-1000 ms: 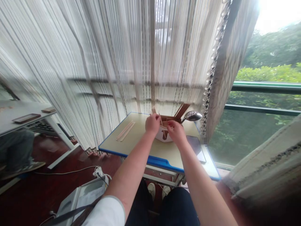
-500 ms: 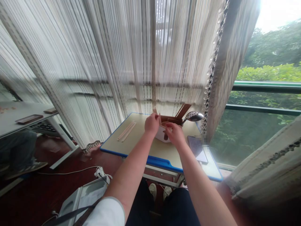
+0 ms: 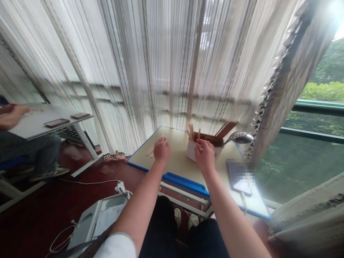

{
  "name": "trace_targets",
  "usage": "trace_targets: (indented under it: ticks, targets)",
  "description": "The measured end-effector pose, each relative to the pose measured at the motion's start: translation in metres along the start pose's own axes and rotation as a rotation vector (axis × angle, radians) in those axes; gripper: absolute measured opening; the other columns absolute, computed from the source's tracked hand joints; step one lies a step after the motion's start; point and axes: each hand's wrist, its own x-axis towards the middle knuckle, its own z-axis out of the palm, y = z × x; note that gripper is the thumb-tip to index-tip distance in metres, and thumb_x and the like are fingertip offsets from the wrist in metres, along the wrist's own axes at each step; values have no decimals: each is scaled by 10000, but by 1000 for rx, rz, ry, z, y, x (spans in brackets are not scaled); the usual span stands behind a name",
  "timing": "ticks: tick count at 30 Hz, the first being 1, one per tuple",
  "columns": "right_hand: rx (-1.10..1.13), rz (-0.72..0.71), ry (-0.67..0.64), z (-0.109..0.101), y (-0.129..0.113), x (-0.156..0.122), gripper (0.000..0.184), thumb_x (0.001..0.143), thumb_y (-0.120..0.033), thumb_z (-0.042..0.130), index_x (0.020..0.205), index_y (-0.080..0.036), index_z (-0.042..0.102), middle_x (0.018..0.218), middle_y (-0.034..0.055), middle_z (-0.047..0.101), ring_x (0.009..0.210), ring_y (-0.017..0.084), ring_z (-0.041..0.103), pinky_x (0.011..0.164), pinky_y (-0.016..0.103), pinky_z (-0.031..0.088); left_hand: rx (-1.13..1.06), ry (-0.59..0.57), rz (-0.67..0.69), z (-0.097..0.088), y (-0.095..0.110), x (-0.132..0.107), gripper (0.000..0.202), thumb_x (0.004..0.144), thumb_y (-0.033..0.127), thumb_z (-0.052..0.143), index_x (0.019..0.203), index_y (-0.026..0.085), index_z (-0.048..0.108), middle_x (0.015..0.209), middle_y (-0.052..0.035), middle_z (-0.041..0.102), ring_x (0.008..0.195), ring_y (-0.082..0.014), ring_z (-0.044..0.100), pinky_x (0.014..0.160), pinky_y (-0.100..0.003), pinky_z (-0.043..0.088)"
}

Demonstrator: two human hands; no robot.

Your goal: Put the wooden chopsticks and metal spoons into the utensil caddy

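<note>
My left hand [image 3: 161,149] hangs curled over the desk, just right of a small bundle of thin wooden sticks [image 3: 150,149], which it partly hides. My right hand [image 3: 204,156] is at the front of a white holder [image 3: 191,152] and pinches a thin wooden stick [image 3: 196,143] whose far end lies over the holder's rim. Several wooden sticks [image 3: 191,132] stand upright in the holder, and flat brown pieces [image 3: 225,129] lean out behind them. A metal slotted ladle [image 3: 240,138] rests with its handle in the holder.
The cream desk [image 3: 172,143] has a blue edge. A phone [image 3: 239,177] with a cable lies at its right. To the left, a co-worker's hand [image 3: 12,116] rests on a white table [image 3: 34,123] bearing dark trays. Below are a power strip [image 3: 120,187] and a grey case [image 3: 99,222]. Bead curtains hang behind.
My left hand has moved left, away from the holder, to the loose sticks. The view has swung, so the desk sits further right. A co-worker's hand has come into view at the left.
</note>
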Motion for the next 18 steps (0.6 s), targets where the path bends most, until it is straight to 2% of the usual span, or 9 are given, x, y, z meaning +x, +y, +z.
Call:
trace_targets:
  ticks: [2, 5, 9, 12, 15, 18]
  targets:
    - [62, -29, -66, 20, -17, -6, 275, 765, -187, 459, 1000, -187, 602, 964, 78, 604, 921, 216, 508, 837, 366, 412, 127, -21, -48, -1, -30, -1, 247, 803, 212, 484, 1026, 168, 581, 1018, -105, 610, 976, -240, 537, 855, -356, 412]
    - [155, -21, -244, 66, -39, -18, 280, 761, -196, 456, 1004, -192, 597, 951, 69, 605, 878, 203, 530, 819, 355, 423, 249, -49, -144, -3, -66, -2, 254, 808, 257, 481, 1008, 155, 600, 1033, -128, 594, 1006, -275, 511, 845, -387, 408]
    - [165, 47, -463, 140, -51, -36, 309, 742, -177, 452, 1008, -160, 609, 950, 82, 610, 848, 191, 551, 811, 327, 426, 251, -107, -221, -1, -98, 0, 278, 817, 301, 466, 969, 123, 617, 1042, -150, 582, 1016, -279, 502, 858, -386, 399]
    - [57, 60, -512, 181, -52, -46, 348, 768, -166, 430, 1064, -142, 611, 999, 108, 611, 913, 194, 549, 861, 318, 391, 156, -121, -227, 4, -114, 4, 295, 814, 255, 464, 1027, 104, 600, 1021, -147, 588, 1013, -242, 510, 892, -344, 383]
    - [-91, 13, -556, 197, -52, -52, 327, 842, -256, 405, 1072, -184, 626, 1036, 110, 609, 963, 203, 536, 894, 335, 346, 112, -158, -233, 9, -122, 8, 285, 799, 175, 449, 1024, 112, 612, 1020, -133, 585, 996, -218, 513, 883, -311, 386]
    - [-209, -23, -593, 194, -54, -55, 319, 864, -364, 402, 959, -208, 664, 1000, 99, 622, 945, 210, 531, 889, 342, 321, 136, -189, -207, 11, -123, 8, 246, 795, 172, 452, 932, 123, 650, 993, -122, 584, 963, -224, 510, 867, -317, 393]
